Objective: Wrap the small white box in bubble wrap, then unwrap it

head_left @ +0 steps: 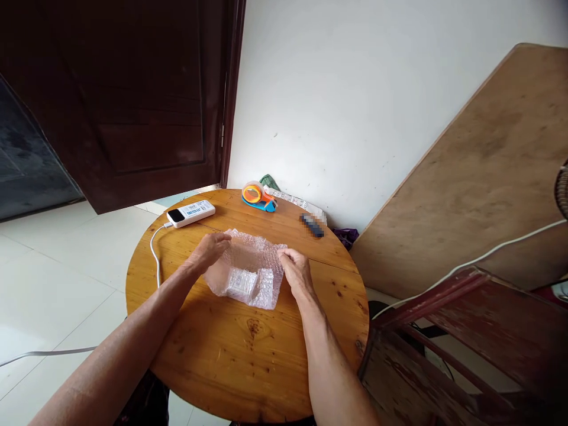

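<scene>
On the round wooden surface, from left to right:

Cable: a white cable runs over the left edge of the surface and plugs into a white power bank, which lies at the far left side.

Left hand: the left hand is closed on the left far edge of the bubble wrap. The fingers are curled around the edge, thumb near the top; it pinches the sheet and nothing else.

Bubble wrap: it lies in the middle of the surface, between both hands. The near part is folded over a small pale item; I cannot tell what this item is.

Progress: by my judgement the wrapping is about half made. One fold already covers the item, but the far part of the sheet is open and no tape is on it.

Right hand: the right hand grips the right far corner of the same sheet, fingers bent and pressed together on it.

Behind: an orange and blue tape dispenser stands at the far edge, untouched, well apart from the hands. Right of it lies a small dark blurred object.
</scene>
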Demonstrator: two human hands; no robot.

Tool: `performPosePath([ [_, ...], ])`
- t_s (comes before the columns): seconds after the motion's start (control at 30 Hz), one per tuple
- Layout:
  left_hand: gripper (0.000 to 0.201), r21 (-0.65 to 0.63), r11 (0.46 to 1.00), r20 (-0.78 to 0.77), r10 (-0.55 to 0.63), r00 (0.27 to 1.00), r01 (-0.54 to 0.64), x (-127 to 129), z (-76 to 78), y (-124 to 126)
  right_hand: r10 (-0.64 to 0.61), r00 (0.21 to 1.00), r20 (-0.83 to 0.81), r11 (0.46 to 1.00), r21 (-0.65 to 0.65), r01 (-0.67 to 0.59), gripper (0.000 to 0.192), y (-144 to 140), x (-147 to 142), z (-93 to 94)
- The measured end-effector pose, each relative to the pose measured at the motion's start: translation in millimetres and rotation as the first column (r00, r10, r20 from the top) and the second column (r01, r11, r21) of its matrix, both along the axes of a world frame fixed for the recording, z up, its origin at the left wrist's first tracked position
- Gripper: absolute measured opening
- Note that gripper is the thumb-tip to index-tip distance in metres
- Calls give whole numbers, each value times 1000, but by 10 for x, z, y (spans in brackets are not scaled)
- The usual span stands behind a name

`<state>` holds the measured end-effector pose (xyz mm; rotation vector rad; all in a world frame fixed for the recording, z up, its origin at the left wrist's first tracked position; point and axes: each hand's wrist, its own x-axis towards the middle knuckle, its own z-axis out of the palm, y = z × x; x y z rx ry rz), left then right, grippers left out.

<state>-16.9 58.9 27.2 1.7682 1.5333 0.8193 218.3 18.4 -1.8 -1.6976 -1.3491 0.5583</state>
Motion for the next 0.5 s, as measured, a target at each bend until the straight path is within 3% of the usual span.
performPosePath([
  [0.2,50,85,995,-21,56,998,-53,-69,180,-149,-43,992,120,998,-44,49,27,19,2,-4],
  [0.23,46,112,994,-37,21,999,-17,-78,233,-203,-46,989,140,998,-46,53,26,20,-2,-2],
  [0.3,37,165,970,-108,-160,981,177,-94,328,-314,-44,984,175,998,-47,53,26,18,-10,4],
  [0.4,34,130,896,-202,-396,896,425,-113,415,-445,-36,975,219,998,-37,45,25,9,-13,13],
  [0.5,45,103,867,-284,-444,849,488,-144,443,-535,-39,966,255,999,-21,46,26,3,-3,12],
])
